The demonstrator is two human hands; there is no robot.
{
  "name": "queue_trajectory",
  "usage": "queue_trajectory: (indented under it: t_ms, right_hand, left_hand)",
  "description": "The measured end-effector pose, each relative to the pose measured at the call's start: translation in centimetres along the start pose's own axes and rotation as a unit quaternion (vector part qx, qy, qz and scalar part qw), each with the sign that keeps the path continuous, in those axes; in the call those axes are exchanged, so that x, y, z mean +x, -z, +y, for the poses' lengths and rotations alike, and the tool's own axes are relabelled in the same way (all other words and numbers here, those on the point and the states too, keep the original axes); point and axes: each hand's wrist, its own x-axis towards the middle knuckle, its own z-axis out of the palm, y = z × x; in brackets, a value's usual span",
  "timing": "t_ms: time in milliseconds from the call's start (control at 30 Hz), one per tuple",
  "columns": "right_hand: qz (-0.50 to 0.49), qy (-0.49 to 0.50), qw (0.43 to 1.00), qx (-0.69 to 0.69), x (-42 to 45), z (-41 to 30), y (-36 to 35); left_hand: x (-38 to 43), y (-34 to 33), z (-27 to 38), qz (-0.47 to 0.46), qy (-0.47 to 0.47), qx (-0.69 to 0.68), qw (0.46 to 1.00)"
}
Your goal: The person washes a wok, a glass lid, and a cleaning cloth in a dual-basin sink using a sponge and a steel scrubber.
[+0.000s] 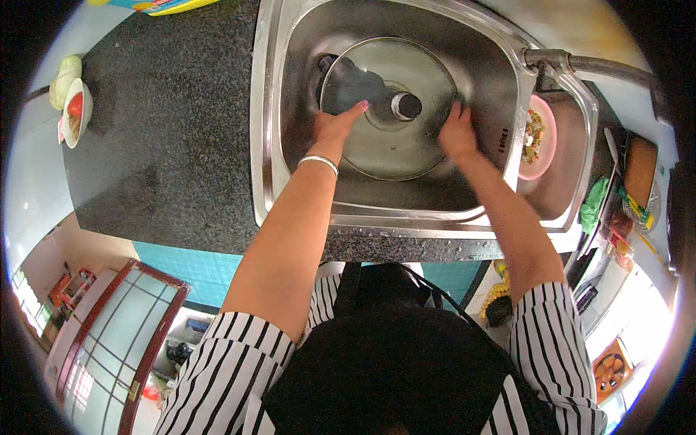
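A round glass pot lid with a dark knob lies knob-up in the large basin of the stainless steel sink. On the lid's left rim is my left hand, thumb over the glass and the other fingers hidden at or under the edge. My right hand is at the right rim, slightly blurred, its fingers along the edge. Through the glass shows a dark shape, partly outside the rim at upper left; I cannot tell what it is.
A faucet reaches in from the right. The small basin holds a pink strainer with food scraps. On the granite counter, a white bowl with red food stands far left beside a pale green vegetable. A green cloth lies right of the sink.
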Motion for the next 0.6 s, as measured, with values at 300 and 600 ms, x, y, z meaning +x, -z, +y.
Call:
queue_trajectory:
  t_ms: [300, 600]
  right_hand:
    - [-0.194, 0.151, 0.967, 0.061, -8.2, -15.4, 2.8]
    - [-0.024, 0.034, 0.998, -0.046, -3.0, -3.1, 2.5]
  left_hand:
    - [0.1, -0.8, -0.2, -0.06, -0.052, -0.045, 0.996]
    - [0.1, -0.1, -0.6, -0.093, -0.015, -0.069, 0.993]
